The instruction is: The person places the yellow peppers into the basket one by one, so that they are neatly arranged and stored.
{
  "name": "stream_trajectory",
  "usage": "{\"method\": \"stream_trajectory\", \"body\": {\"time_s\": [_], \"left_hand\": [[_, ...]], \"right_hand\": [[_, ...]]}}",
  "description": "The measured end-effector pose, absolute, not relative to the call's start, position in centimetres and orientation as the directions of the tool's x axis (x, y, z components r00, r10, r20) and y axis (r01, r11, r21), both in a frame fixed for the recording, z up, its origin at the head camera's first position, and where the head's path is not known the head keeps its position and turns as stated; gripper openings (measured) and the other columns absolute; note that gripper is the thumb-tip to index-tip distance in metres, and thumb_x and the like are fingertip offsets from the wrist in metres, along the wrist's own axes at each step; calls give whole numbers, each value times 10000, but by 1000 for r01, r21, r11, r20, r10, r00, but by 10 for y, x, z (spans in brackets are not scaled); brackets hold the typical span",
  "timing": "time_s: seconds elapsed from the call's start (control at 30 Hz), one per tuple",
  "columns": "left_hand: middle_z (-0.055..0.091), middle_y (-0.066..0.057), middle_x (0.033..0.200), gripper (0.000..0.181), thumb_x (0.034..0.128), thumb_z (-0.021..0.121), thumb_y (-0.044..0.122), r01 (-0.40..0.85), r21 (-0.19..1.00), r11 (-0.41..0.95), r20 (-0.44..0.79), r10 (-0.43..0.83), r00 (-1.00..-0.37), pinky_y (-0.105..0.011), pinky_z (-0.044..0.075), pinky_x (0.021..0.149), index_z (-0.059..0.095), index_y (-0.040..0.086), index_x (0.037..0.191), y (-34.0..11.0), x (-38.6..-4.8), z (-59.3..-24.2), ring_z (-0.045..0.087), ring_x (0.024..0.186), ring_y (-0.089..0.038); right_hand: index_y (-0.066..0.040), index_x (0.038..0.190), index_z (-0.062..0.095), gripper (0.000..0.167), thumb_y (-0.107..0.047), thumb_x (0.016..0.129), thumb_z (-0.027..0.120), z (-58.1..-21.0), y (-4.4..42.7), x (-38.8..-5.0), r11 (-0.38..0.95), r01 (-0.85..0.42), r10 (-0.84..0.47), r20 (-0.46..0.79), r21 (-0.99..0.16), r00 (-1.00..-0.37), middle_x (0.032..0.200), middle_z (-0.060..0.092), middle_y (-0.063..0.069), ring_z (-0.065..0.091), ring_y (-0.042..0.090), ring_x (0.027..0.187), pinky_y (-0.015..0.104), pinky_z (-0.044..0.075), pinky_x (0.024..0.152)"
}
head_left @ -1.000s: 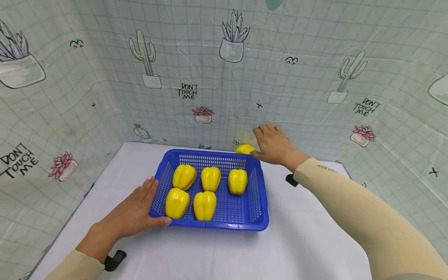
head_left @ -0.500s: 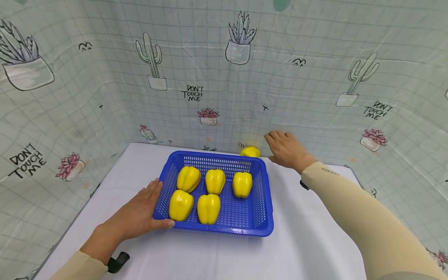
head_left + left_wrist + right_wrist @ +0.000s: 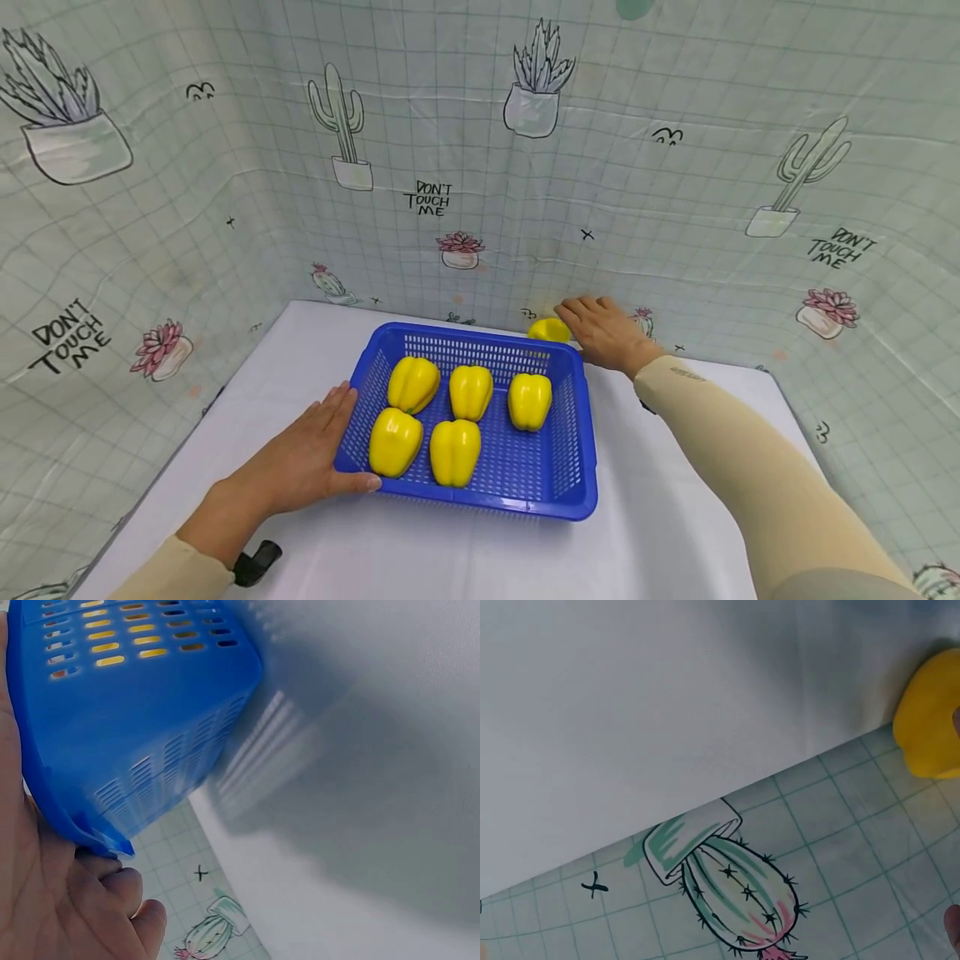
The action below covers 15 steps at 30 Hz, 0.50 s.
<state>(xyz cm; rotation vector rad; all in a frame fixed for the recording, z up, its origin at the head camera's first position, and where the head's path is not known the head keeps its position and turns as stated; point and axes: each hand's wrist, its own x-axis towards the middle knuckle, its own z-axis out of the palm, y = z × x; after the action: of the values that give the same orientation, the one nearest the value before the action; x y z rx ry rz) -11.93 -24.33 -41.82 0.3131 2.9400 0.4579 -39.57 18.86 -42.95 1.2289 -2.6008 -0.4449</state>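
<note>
My left hand (image 3: 307,454) rests on the left front corner of a blue plastic basket (image 3: 487,493), thumb on the front rim and fairly straight fingers along the left rim. In the left wrist view, its palm and fingers (image 3: 124,889) lie against the rim. Several yellow bell peppers lie inside, one bell pepper (image 3: 529,402) apart at the right. Behind the basket's far rim is another yellow bell pepper (image 3: 549,330). My right hand (image 3: 606,335) is at its right side. In the right wrist view, a fingertip (image 3: 957,720) overlaps this pepper; most of that hand is out of frame.
White cloth covers the table (image 3: 682,500). A hanging grey-green sheet (image 3: 480,150) with grid lines and printed cacti stands close behind the far pepper and along both sides. Basket walls rise around the peppers.
My right hand drew away from the far pepper, then came back against its right side. The left hand stays on the basket corner. The head view has shifted slightly.
</note>
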Motion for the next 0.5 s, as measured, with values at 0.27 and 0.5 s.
{"method": "stream_trajectory", "body": {"time_s": [0.27, 0.5], "left_hand": [[161, -265, 1741, 1326, 825, 574, 894, 184, 315, 931, -107, 227, -968, -609, 212, 1293, 182, -65, 1653, -244, -118, -419, 196, 1607, -454], [146, -260, 1745, 1327, 827, 579, 889, 175, 324, 930, -117, 223, -968, -615, 216, 1289, 164, -57, 1659, -244, -119, -420, 193, 1609, -451]], "right_hand": [[-93, 1583, 426, 686, -443, 1039, 655, -442, 179, -407, 597, -730, -780, 28, 332, -625, 1568, 520, 146, 506, 373, 1420, 556, 451, 1177], [-101, 1591, 414, 666, -378, 1039, 664, -453, 175, -412, 589, -752, -786, -6, 296, -618, 1568, 515, 139, 503, 375, 1402, 565, 447, 1174]]}}
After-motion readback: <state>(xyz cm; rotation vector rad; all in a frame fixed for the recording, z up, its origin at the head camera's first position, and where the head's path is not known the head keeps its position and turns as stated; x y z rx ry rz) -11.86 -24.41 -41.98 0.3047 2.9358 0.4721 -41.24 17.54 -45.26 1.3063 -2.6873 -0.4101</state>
